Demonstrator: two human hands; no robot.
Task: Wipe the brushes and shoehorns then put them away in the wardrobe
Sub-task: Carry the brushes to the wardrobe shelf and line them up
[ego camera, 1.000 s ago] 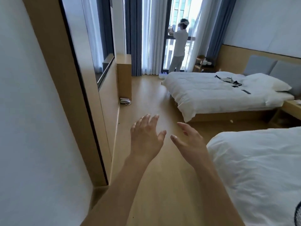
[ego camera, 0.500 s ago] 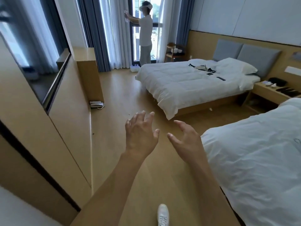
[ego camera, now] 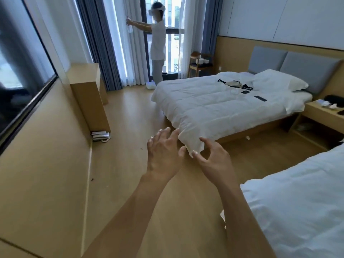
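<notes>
Head view, empty hands, left hand [ego camera: 163, 155], right hand [ego camera: 216, 161], beds [ego camera: 214, 108]

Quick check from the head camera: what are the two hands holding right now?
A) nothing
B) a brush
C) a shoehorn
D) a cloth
A: the left hand and the right hand are both raised over the wooden floor with fingers spread and nothing in them; no brush, shoehorn or cloth is in view.

- Left hand [ego camera: 163, 155]: back facing up, fingers spread and nearly straight, held in the air over the wooden floor [ego camera: 130, 164].
- Right hand [ego camera: 214, 161]: just beside it at 3 o'clock, fingers loosely curled, empty.
</notes>
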